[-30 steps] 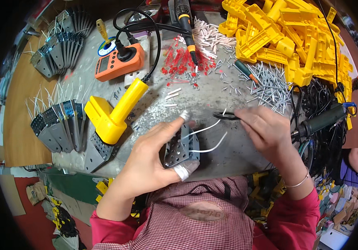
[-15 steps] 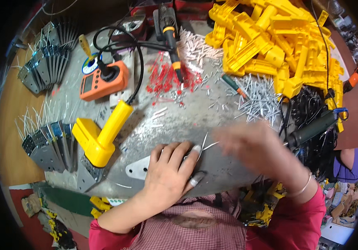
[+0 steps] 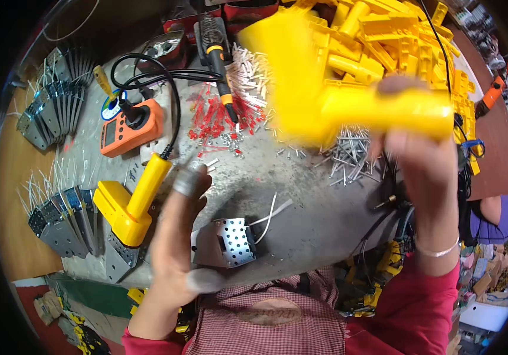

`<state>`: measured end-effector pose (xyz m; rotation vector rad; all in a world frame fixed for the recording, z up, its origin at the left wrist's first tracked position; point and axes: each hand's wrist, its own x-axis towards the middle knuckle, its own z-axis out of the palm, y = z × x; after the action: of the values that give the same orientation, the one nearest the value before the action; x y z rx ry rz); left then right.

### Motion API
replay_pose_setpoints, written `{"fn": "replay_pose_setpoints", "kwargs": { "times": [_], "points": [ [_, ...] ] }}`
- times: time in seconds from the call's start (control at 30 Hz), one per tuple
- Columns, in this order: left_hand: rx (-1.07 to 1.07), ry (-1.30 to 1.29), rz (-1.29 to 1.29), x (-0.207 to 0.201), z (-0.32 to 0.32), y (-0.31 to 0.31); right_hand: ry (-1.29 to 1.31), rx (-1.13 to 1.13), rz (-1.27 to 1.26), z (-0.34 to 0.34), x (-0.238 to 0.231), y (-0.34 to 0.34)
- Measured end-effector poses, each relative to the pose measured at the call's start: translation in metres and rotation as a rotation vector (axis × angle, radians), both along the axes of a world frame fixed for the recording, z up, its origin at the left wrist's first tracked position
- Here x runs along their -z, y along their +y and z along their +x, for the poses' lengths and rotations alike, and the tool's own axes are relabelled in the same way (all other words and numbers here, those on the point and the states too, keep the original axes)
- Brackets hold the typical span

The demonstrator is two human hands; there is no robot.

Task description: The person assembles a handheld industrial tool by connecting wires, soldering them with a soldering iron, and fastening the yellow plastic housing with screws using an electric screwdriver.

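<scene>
My right hand (image 3: 419,142) grips a yellow plastic housing (image 3: 292,83) by its tube-shaped handle. Motion smears the housing, which is raised above the right of the bench. On the left, my left hand (image 3: 174,242) is lifted with thumb and fingers apart and nothing in it; two of its digits are wrapped in pale tape. Between the hands lies a grey metal plate (image 3: 236,242) with a bent, perforated end. Two white wires (image 3: 270,219) stick out from it. Just left of my left hand, a yellow housing (image 3: 127,213) with a cord is joined to another metal plate (image 3: 121,257).
Yellow housings (image 3: 378,41) are heaped at the far right, beside metal pins (image 3: 351,157). Red-sleeved parts (image 3: 215,115) lie under a soldering iron (image 3: 215,59). An orange meter (image 3: 130,127) stands at left. Wired plates (image 3: 65,219) line the left edge. A person in purple (image 3: 496,219) is at right.
My right hand has moved up and taken hold of a yellow housing. My left hand has let go of the metal plate and shifted left, leaving the perforated end uncovered.
</scene>
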<state>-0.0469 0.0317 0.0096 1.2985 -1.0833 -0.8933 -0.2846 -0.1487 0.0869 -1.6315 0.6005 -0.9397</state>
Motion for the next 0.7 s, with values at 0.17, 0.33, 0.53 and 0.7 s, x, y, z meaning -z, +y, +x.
{"fn": "replay_pose_setpoints", "kwargs": {
  "times": [0.17, 0.33, 0.53, 0.7],
  "points": [
    [0.436, 0.547, 0.132, -0.012, 0.003, 0.032, -0.057, -0.499, -0.139, 0.016, 0.009, 0.057],
    [0.042, 0.688, 0.085, -0.032, -0.008, 0.011, 0.887, 0.149, -0.767, -0.029, 0.051, 0.004],
    [0.035, 0.515, 0.126, -0.021, -0.002, 0.023, 1.032, 0.058, -0.981, -0.014, 0.081, 0.007],
    [0.001, 0.413, 0.113, -0.018, -0.008, 0.022, 1.022, -0.157, -1.021, -0.012, 0.075, 0.004]
  ]
}}
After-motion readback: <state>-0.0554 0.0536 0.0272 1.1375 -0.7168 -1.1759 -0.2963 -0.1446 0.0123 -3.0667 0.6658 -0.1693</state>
